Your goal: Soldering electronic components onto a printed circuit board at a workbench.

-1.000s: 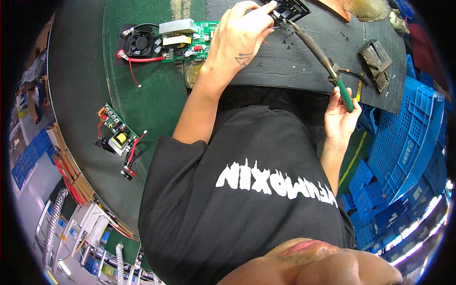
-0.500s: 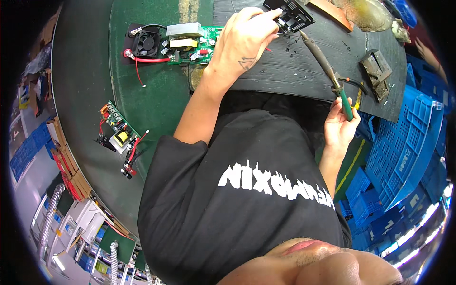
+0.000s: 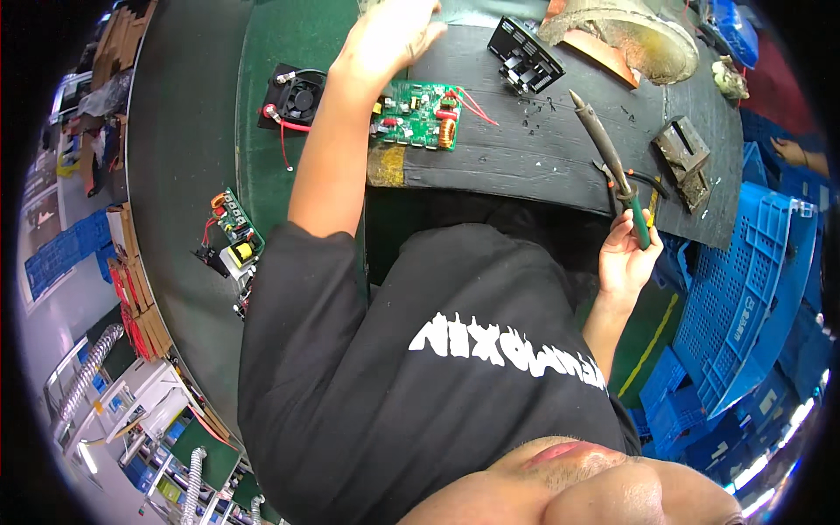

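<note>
My left hand (image 3: 385,39) is stretched out over the bench with its fingers apart and holds nothing. It hovers just above a green circuit board (image 3: 418,114), which lies at the left end of a dark work mat (image 3: 525,171). My forearm hides the board's left edge. A black fan (image 3: 297,94) with red wires sits to the left of the arm. My right hand (image 3: 626,254) grips the green handle of a soldering iron (image 3: 611,153). The iron's tip points up and away, over the mat. A black finned part (image 3: 525,54) lies beyond the tip.
A second small circuit board (image 3: 229,220) with wires lies at the left on the green table. A metal block (image 3: 684,157) and a crusted dish (image 3: 630,31) sit on the mat's far right. Blue plastic crates (image 3: 744,289) stand to my right.
My left hand has left the black finned part and swung left, over the green board. The soldering iron stays in my right hand, its tip now clear of the part.
</note>
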`<move>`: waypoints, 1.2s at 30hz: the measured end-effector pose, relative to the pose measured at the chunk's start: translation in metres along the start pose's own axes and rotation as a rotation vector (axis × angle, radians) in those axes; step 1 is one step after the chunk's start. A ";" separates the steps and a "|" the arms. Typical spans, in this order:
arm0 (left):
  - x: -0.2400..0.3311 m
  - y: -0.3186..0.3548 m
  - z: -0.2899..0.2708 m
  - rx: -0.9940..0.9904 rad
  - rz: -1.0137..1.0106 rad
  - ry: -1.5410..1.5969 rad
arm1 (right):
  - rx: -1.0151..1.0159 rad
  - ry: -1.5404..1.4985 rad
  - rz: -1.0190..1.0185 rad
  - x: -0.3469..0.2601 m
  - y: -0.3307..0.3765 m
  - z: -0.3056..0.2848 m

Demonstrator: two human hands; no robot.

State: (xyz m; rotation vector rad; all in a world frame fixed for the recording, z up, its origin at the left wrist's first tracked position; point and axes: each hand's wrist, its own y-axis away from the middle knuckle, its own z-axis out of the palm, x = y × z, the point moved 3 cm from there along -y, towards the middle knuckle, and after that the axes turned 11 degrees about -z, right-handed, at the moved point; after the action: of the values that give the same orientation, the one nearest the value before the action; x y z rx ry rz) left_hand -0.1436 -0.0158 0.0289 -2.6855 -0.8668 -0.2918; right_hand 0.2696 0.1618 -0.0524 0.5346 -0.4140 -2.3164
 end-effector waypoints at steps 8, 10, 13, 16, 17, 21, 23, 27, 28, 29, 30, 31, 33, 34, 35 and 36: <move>-0.045 -0.093 0.062 -0.089 -0.492 0.488 | -0.064 -0.064 -0.020 -0.014 0.008 0.000; -0.041 -0.090 0.054 0.006 -0.342 0.347 | -0.057 -0.086 -0.050 -0.022 0.014 -0.002; -0.008 -0.069 0.024 -0.060 -0.047 0.296 | -0.048 -0.102 -0.117 -0.035 0.022 -0.011; 0.000 -0.040 -0.005 -0.212 0.055 0.285 | -0.020 -0.104 -0.149 -0.043 0.023 -0.016; 0.007 -0.022 -0.018 -0.288 0.038 0.271 | -0.011 -0.105 -0.141 -0.045 0.023 -0.017; 0.030 0.029 -0.028 -0.369 0.196 0.251 | -0.010 -0.091 -0.150 -0.047 0.017 -0.010; 0.035 0.043 -0.020 -0.326 0.182 0.251 | -0.040 -0.110 -0.139 -0.046 0.012 -0.005; 0.040 0.051 0.000 -0.328 0.198 0.278 | -0.034 -0.077 -0.137 -0.041 0.006 0.001; 0.041 0.054 0.003 -0.364 0.095 0.274 | -0.055 -0.074 -0.135 -0.040 0.007 0.002; 0.043 0.056 0.006 -0.368 0.099 0.275 | -0.052 -0.075 -0.140 -0.039 0.007 0.001; 0.042 0.058 0.010 -0.327 0.080 0.279 | -0.066 -0.084 -0.136 -0.039 0.008 0.001; 0.042 0.059 0.013 -0.286 0.061 0.283 | -0.081 -0.093 -0.133 -0.039 0.008 0.002; 0.047 0.062 0.016 -0.249 0.066 0.276 | -0.082 -0.096 -0.135 -0.037 0.010 0.001; 0.048 0.063 0.017 -0.137 0.117 0.293 | -0.089 -0.094 -0.129 -0.037 0.010 0.001; 0.051 0.066 0.017 -0.028 0.167 0.314 | -0.084 -0.096 -0.138 -0.038 0.012 -0.001; 0.051 0.067 0.019 0.039 0.089 0.348 | -0.080 -0.101 -0.139 -0.038 0.014 -0.002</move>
State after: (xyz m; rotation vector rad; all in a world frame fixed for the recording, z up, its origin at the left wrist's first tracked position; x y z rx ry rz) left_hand -0.0607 -0.0339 0.0111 -2.5201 -0.6391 -0.6880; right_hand 0.3035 0.1791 -0.0382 0.4195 -0.3395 -2.4895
